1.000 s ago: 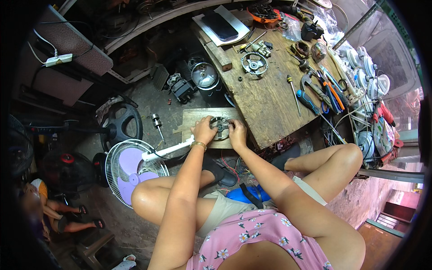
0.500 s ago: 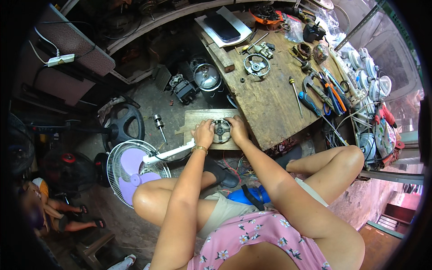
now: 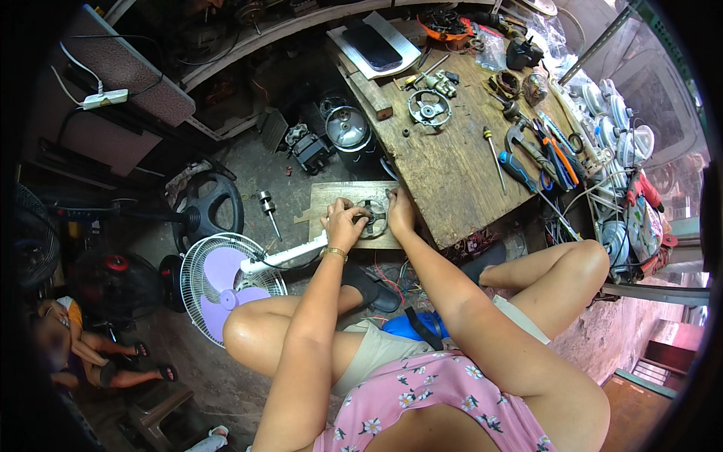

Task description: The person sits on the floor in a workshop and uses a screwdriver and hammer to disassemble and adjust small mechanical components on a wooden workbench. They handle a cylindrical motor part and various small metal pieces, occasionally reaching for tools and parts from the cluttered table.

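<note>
A round metal motor housing (image 3: 377, 224) with a spoked face lies on a pale wooden board (image 3: 324, 197) in front of me. My left hand (image 3: 346, 227) grips its left side, fingers bent and thumb over the rim. On the right of the housing, my right hand (image 3: 401, 214) has drawn its fingers together, slightly off the rim. Something small and dark shows at those fingertips, too small to name. A similar spoked metal housing (image 3: 430, 109) sits on the wooden table (image 3: 444, 188) beyond.
Pliers (image 3: 559, 154), a screwdriver (image 3: 518, 172) and a hammer (image 3: 531, 147) lie along the table's right side. A phone (image 3: 373, 47) rests at its far left. On the floor to my left are a fan with purple blades (image 3: 228, 299) and a metal shaft (image 3: 269, 211). Another person (image 3: 83, 343) sits lower left.
My right hand has moved off the housing's top rim to its right side, fingers now together. My left hand has shifted its thumb and fingers over the housing's left part.
</note>
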Demonstrator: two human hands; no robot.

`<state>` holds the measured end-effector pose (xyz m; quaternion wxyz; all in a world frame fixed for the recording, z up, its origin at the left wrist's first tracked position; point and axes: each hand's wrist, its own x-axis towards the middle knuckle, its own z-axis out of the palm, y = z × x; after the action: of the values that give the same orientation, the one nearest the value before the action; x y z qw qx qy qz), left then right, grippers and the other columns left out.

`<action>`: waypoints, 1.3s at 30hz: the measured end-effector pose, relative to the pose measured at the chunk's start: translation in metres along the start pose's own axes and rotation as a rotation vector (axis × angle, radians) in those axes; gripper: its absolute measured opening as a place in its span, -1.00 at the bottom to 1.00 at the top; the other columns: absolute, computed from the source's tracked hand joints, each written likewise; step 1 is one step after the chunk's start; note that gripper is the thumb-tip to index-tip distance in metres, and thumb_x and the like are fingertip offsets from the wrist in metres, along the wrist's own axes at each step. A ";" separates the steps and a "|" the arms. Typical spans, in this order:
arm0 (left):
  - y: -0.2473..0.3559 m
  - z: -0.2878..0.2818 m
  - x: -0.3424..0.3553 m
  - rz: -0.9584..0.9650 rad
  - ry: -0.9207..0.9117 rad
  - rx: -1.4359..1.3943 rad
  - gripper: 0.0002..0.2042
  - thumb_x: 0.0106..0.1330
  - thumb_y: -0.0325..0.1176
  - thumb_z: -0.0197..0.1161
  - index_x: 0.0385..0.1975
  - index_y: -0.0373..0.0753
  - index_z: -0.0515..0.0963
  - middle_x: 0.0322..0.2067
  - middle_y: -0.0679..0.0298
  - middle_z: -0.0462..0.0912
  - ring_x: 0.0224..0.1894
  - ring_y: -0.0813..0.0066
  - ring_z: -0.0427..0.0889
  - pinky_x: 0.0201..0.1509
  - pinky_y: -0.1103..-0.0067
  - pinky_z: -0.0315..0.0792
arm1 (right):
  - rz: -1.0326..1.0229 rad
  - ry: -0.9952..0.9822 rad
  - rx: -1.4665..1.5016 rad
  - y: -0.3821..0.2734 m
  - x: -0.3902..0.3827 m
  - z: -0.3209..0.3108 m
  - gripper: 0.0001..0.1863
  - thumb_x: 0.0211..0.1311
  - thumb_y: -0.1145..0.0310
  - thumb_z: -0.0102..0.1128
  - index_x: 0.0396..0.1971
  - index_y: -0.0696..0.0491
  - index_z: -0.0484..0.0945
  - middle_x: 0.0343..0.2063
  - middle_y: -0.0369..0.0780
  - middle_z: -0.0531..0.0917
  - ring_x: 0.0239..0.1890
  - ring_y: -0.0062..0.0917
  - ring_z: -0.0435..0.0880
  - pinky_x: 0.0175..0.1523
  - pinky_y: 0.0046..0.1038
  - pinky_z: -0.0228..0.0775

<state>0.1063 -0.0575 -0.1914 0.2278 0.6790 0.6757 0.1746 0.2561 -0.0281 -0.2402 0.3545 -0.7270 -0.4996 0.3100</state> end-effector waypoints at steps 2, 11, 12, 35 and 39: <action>0.002 0.002 -0.002 0.012 0.022 0.052 -0.84 -0.05 -0.23 0.41 -0.43 0.21 0.69 -0.16 0.43 0.46 0.04 0.34 0.34 0.07 0.24 0.11 | 0.026 0.073 0.115 -0.004 -0.004 0.003 -0.87 0.22 0.43 0.09 -0.34 0.19 0.46 -0.37 0.02 0.56 -0.20 -0.04 0.54 -0.15 -0.15 0.36; -0.003 0.002 0.000 -0.047 -0.006 -0.042 -0.82 0.00 -0.16 0.37 -0.34 0.22 0.69 -0.14 0.45 0.48 0.07 0.36 0.34 0.12 0.22 0.05 | -0.165 0.104 0.280 -0.018 -0.039 -0.018 -0.89 0.13 0.51 0.21 -0.38 0.24 0.58 -0.43 -0.12 0.64 -0.36 -0.41 0.61 -0.22 -0.45 0.40; -0.006 0.002 0.002 -0.065 -0.021 -0.103 -0.82 0.03 -0.13 0.34 -0.33 0.19 0.69 -0.14 0.45 0.48 0.08 0.36 0.33 0.15 0.19 0.01 | -0.083 0.050 0.352 -0.019 -0.037 -0.016 -0.88 0.12 0.51 0.22 -0.36 0.24 0.59 -0.44 -0.15 0.66 -0.37 -0.47 0.61 -0.24 -0.48 0.41; -0.009 0.008 0.009 -0.117 -0.007 -0.098 -0.74 0.08 -0.13 0.33 -0.24 0.01 0.57 -0.14 0.40 0.51 0.06 0.32 0.41 0.11 0.20 0.07 | -0.393 -0.160 0.032 -0.021 -0.016 -0.032 -0.65 -0.18 0.56 0.36 -0.26 0.12 0.60 -0.27 -0.09 0.54 -0.15 -0.17 0.52 -0.03 -0.28 0.38; 0.001 0.007 0.007 -0.098 0.034 -0.029 -0.74 0.02 -0.24 0.39 -0.27 0.03 0.55 -0.20 0.39 0.53 -0.01 0.31 0.47 0.03 0.29 0.15 | -0.345 -0.128 0.054 -0.013 -0.023 -0.031 -0.62 -0.20 0.58 0.38 -0.25 0.08 0.60 -0.23 -0.11 0.49 -0.14 -0.20 0.53 -0.04 -0.30 0.39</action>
<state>0.1105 -0.0512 -0.1971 0.2342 0.6387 0.7093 0.1847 0.2672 -0.0524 -0.2098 0.3892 -0.5994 -0.6301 0.3035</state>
